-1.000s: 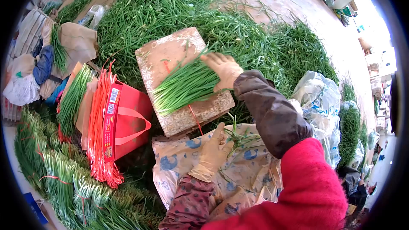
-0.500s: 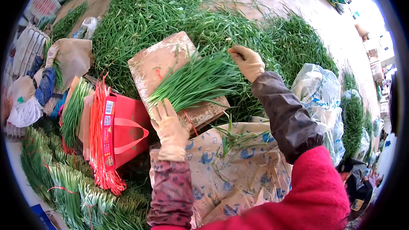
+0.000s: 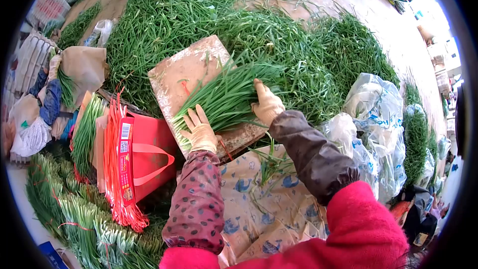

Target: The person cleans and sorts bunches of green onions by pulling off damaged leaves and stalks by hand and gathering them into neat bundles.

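Observation:
A loose bunch of green chives (image 3: 224, 92) lies across a worn, dirt-smeared board (image 3: 196, 52), its pale stem ends toward the lower left. My left hand (image 3: 200, 132), in a cream glove, rests on the stem end with fingers spread. On the leafy side, my right hand (image 3: 268, 103), gloved too, touches the right edge of the bunch with thumb and forefinger apart. A red tie (image 3: 185, 87) lies on the board beside the leaves, and another red strand (image 3: 225, 149) shows at its lower edge.
A large heap of loose chives (image 3: 174, 10) spreads behind the board. Left stand a red bag (image 3: 149, 142) hung with red ties (image 3: 115, 154) and tied bunches (image 3: 82, 219). Clear plastic bags (image 3: 376, 119) lie right. A patterned cloth (image 3: 264, 194) covers my lap. Another person's sleeve (image 3: 51, 102) shows far left.
My right hand has come down and leftward from beyond the leaf tips onto the bunch's right side. My left hand has shifted slightly up and right, its fingers spreading wider.

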Demonstrator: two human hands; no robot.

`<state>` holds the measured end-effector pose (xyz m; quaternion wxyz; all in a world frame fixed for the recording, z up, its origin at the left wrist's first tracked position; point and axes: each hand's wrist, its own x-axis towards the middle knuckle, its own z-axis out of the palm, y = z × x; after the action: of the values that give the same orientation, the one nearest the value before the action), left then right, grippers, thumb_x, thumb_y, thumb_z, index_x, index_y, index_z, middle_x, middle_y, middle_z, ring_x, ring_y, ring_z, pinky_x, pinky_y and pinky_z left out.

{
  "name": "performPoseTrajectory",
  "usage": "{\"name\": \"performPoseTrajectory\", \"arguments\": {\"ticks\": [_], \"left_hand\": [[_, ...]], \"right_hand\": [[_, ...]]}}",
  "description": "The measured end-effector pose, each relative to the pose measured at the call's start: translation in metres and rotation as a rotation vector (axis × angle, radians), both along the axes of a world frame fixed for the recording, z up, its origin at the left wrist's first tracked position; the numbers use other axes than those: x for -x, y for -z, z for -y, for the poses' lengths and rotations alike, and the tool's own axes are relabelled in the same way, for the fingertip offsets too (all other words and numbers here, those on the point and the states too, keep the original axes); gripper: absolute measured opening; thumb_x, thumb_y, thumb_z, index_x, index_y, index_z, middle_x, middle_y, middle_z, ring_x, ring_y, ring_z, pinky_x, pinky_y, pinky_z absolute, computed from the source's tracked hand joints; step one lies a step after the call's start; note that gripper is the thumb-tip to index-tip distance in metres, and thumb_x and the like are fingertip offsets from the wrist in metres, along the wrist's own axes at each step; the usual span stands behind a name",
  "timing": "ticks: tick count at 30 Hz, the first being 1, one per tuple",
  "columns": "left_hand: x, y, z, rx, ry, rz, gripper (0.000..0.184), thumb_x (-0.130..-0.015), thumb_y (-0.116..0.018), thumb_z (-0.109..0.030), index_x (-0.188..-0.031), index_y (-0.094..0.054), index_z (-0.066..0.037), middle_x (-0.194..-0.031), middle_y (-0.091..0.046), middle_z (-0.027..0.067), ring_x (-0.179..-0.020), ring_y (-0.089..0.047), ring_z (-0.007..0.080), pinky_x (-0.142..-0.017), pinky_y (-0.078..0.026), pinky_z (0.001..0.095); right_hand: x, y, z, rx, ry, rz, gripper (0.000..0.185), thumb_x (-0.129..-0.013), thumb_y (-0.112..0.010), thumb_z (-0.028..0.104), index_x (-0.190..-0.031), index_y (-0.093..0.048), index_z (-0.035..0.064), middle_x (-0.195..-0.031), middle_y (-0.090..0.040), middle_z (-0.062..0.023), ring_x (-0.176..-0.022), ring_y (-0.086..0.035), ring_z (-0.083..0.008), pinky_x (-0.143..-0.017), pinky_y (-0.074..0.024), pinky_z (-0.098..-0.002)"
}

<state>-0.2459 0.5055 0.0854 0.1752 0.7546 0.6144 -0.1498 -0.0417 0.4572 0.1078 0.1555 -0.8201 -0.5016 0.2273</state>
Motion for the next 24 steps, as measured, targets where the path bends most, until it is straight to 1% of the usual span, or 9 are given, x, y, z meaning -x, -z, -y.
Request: {"name": "performPoseTrajectory", "arguments": {"ticks": [4,6,9,12,14,16,20,22,24], "left_hand": [[-0.002,0.015,0.003,-0.059,0.028,-0.049,0.128,-0.064,-0.083,-0.038,-0.149,0.009,-0.010,-0.153,-0.006,0.0224,-0.141,-0.009,0.0426,-0.103,-0.017,0.0706],[0.000,0.020,0.001,-0.010,0.041,-0.051,0.115,-0.073,-0.077,-0.030,-0.149,0.007,-0.010,-0.153,-0.006,0.0231,-0.141,-0.010,0.0435,-0.103,-0.016,0.0713],[0.005,0.053,-0.003,-0.118,0.059,-0.120,0.115,-0.074,-0.074,-0.023,-0.149,0.012,-0.013,-0.154,-0.001,0.0229,-0.142,-0.005,0.0441,-0.103,-0.016,0.0713],[0.003,0.035,0.000,-0.084,0.072,-0.069,0.099,-0.080,-0.065,-0.017,-0.150,0.005,-0.013,-0.153,-0.007,0.0254,-0.140,-0.011,0.0459,-0.100,-0.016,0.0738],[0.001,0.022,-0.001,-0.052,0.066,-0.071,0.105,-0.077,-0.069,-0.023,-0.150,0.005,-0.014,-0.153,-0.007,0.0253,-0.140,-0.011,0.0459,-0.100,-0.016,0.0739],[-0.001,0.019,-0.001,-0.020,0.064,-0.071,0.111,-0.074,-0.074,-0.030,-0.150,0.005,-0.014,-0.153,-0.007,0.0253,-0.140,-0.011,0.0459,-0.100,-0.017,0.0740],[-0.003,0.016,-0.002,0.023,0.037,-0.079,0.124,-0.068,-0.081,-0.035,-0.149,0.011,-0.015,-0.154,-0.002,0.0233,-0.141,-0.005,0.0448,-0.102,-0.017,0.0717],[-0.003,0.017,-0.002,0.027,0.039,-0.067,0.123,-0.069,-0.080,-0.035,-0.149,0.012,-0.014,-0.153,0.000,0.0244,-0.141,-0.005,0.0457,-0.102,-0.016,0.0720],[-0.003,0.015,-0.002,0.033,0.047,-0.069,0.122,-0.070,-0.079,-0.035,-0.148,0.012,-0.013,-0.153,0.000,0.0254,-0.141,-0.004,0.0465,-0.102,-0.015,0.0722]], "right_hand": [[-0.003,0.023,0.030,-0.150,-0.004,-0.068,0.064,-0.082,-0.064,0.012,-0.139,-0.036,0.0098,-0.134,-0.047,-0.0186,-0.116,-0.052,-0.0382,-0.096,-0.0448,-0.0410],[-0.007,0.028,0.033,-0.196,-0.031,-0.066,0.061,-0.083,-0.064,0.011,-0.137,-0.038,0.0095,-0.132,-0.050,-0.0186,-0.116,-0.053,-0.0370,-0.096,-0.0447,-0.0395],[-0.013,0.028,0.030,-0.253,0.150,-0.450,0.050,-0.089,-0.062,0.016,-0.133,-0.041,0.0094,-0.121,-0.059,-0.0156,-0.109,-0.059,-0.0293,-0.096,-0.0455,-0.0364],[-0.028,-0.013,0.016,-0.142,0.427,-0.459,0.049,-0.091,-0.061,0.017,-0.135,-0.042,0.0100,-0.116,-0.060,-0.0132,-0.094,-0.063,-0.0207,-0.082,-0.0528,-0.0302],[-0.043,-0.018,0.008,-0.303,0.508,-0.486,0.044,-0.092,-0.058,0.015,-0.134,-0.044,0.0095,-0.106,-0.062,-0.0101,-0.081,-0.060,-0.0152,-0.074,-0.0533,-0.0260],[-0.048,-0.015,0.000,-0.579,0.379,-0.360,0.037,-0.092,-0.056,0.010,-0.129,-0.050,0.0080,-0.093,-0.061,-0.0045,-0.073,-0.057,-0.0113,-0.068,-0.0499,-0.0254],[-0.029,-0.048,-0.009,-0.691,0.026,-0.157,0.037,-0.089,-0.059,0.009,-0.125,-0.054,0.0126,-0.088,-0.064,-0.0084,-0.074,-0.063,-0.0168,-0.065,-0.0506,-0.0289],[-0.012,-0.068,-0.020,-0.553,-0.203,0.032,0.047,-0.088,-0.063,0.027,-0.130,-0.048,0.0132,-0.107,-0.063,-0.0144,-0.080,-0.066,-0.0292,-0.065,-0.0535,-0.0390],[0.008,-0.074,-0.034,-0.391,-0.295,0.215,0.057,-0.087,-0.061,0.037,-0.134,-0.040,0.0124,-0.118,-0.058,-0.0176,-0.083,-0.066,-0.0319,-0.065,-0.0536,-0.0427]]}}
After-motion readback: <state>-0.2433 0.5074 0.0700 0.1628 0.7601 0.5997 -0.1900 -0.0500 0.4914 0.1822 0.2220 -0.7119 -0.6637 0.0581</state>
